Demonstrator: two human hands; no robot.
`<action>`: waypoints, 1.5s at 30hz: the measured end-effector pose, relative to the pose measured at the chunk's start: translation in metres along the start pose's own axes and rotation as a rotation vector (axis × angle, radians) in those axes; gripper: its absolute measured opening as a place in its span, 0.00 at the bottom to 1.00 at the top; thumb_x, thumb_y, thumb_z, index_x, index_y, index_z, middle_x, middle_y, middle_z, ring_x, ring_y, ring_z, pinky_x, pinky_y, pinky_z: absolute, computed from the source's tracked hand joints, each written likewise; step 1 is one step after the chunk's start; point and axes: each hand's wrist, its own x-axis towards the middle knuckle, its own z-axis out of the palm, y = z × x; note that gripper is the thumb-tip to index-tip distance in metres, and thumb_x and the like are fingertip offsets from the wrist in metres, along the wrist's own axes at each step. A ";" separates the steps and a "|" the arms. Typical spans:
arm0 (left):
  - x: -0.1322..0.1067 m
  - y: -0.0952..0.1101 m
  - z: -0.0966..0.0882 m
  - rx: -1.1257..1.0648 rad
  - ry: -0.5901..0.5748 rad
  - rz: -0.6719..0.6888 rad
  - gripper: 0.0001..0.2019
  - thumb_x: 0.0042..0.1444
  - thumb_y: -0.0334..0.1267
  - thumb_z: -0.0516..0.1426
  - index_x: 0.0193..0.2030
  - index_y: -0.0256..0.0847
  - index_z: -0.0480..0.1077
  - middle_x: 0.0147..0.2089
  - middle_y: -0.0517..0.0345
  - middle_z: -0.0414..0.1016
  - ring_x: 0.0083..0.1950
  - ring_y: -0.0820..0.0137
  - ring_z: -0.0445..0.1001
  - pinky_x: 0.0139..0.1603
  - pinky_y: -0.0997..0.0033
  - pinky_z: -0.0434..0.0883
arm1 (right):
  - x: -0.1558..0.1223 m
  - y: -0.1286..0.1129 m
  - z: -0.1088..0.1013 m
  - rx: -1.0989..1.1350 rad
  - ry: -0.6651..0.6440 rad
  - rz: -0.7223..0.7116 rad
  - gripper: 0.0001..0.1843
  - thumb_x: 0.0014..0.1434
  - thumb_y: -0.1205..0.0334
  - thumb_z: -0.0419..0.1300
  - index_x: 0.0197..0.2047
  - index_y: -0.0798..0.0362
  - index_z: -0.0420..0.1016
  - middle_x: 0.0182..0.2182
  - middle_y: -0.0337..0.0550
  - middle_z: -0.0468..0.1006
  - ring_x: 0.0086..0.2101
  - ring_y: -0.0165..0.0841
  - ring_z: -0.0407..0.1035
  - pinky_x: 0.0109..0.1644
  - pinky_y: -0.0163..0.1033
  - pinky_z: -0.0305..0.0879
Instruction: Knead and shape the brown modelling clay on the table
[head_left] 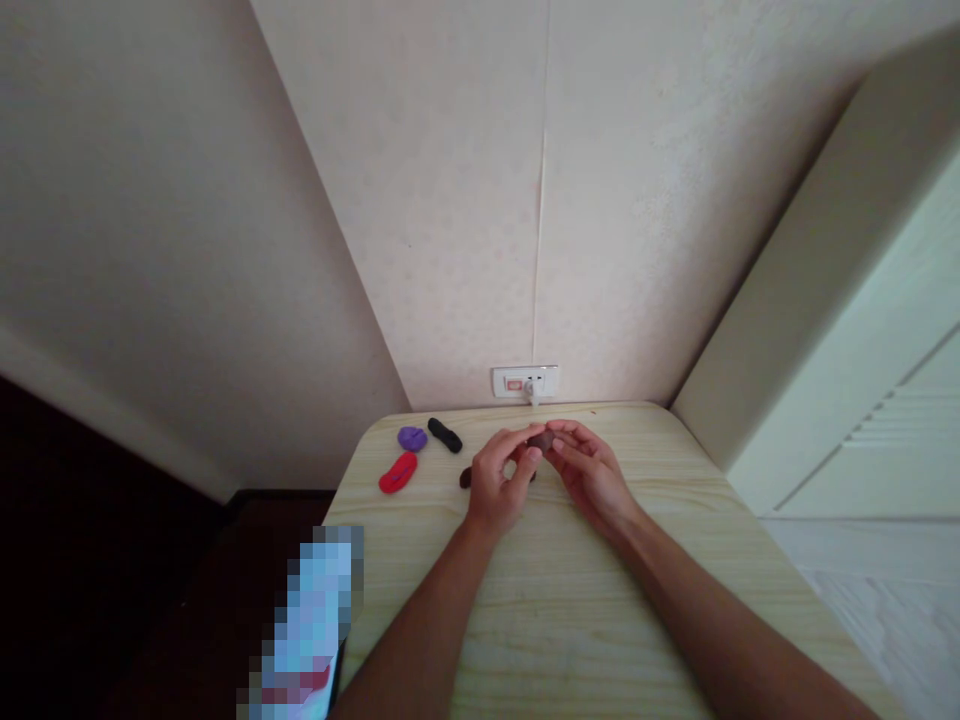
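Between the fingertips of both hands is a small lump of dark brown modelling clay, held a little above the table. My left hand pinches it from the left with thumb and fingers. From the right, my right hand grips the same lump, thumb in front and fingers behind. More brown clay lies on the table, mostly hidden behind my left hand. Left of the hands are a black clay piece, a purple lump and a red oval piece.
The pale wooden table stands against a papered wall. A socket with a white plug sits just above its back edge. A blurred-out screen is at the left edge, and a pale cabinet rises at right.
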 end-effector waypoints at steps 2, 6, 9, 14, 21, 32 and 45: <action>-0.001 -0.003 0.002 -0.044 -0.034 -0.058 0.16 0.67 0.44 0.59 0.57 0.42 0.79 0.42 0.51 0.82 0.40 0.67 0.79 0.43 0.67 0.76 | 0.000 -0.001 0.000 0.008 0.000 0.003 0.17 0.48 0.56 0.77 0.41 0.47 0.82 0.44 0.44 0.87 0.45 0.38 0.79 0.57 0.46 0.73; -0.003 -0.006 0.006 -0.177 -0.091 -0.141 0.19 0.67 0.47 0.58 0.59 0.39 0.77 0.38 0.52 0.83 0.33 0.68 0.79 0.36 0.70 0.76 | 0.000 -0.002 -0.001 0.017 -0.004 0.011 0.16 0.49 0.57 0.77 0.41 0.46 0.82 0.47 0.44 0.86 0.44 0.37 0.79 0.51 0.42 0.74; -0.003 -0.004 0.008 -0.263 -0.103 -0.164 0.21 0.66 0.47 0.60 0.59 0.37 0.76 0.40 0.49 0.84 0.34 0.69 0.80 0.34 0.72 0.75 | -0.001 -0.002 -0.001 0.017 -0.013 0.016 0.16 0.50 0.58 0.76 0.42 0.47 0.82 0.50 0.45 0.86 0.44 0.38 0.79 0.45 0.41 0.75; -0.001 0.000 0.008 -0.290 -0.080 -0.204 0.18 0.65 0.46 0.60 0.53 0.35 0.78 0.41 0.48 0.84 0.33 0.70 0.79 0.34 0.73 0.76 | -0.003 -0.001 0.002 0.009 -0.025 0.009 0.14 0.52 0.58 0.75 0.42 0.47 0.82 0.50 0.45 0.85 0.45 0.39 0.78 0.43 0.40 0.75; -0.002 0.001 0.008 -0.308 -0.073 -0.207 0.16 0.64 0.44 0.61 0.51 0.35 0.79 0.47 0.45 0.84 0.34 0.71 0.80 0.34 0.73 0.76 | -0.003 0.001 0.000 -0.024 -0.044 -0.010 0.16 0.52 0.56 0.76 0.43 0.46 0.82 0.49 0.43 0.84 0.45 0.38 0.77 0.42 0.39 0.74; -0.003 -0.005 0.010 -0.344 -0.048 -0.214 0.14 0.62 0.43 0.62 0.49 0.35 0.79 0.45 0.46 0.84 0.34 0.71 0.81 0.34 0.73 0.76 | -0.002 0.004 -0.004 -0.069 -0.058 -0.019 0.17 0.51 0.56 0.78 0.43 0.45 0.81 0.49 0.42 0.85 0.47 0.37 0.78 0.51 0.41 0.74; 0.000 -0.007 0.009 -0.370 -0.041 -0.245 0.14 0.59 0.42 0.64 0.46 0.35 0.81 0.43 0.46 0.85 0.31 0.72 0.79 0.29 0.75 0.73 | -0.001 0.002 -0.005 -0.131 -0.044 -0.017 0.19 0.48 0.55 0.79 0.40 0.47 0.78 0.47 0.43 0.86 0.45 0.38 0.79 0.49 0.43 0.75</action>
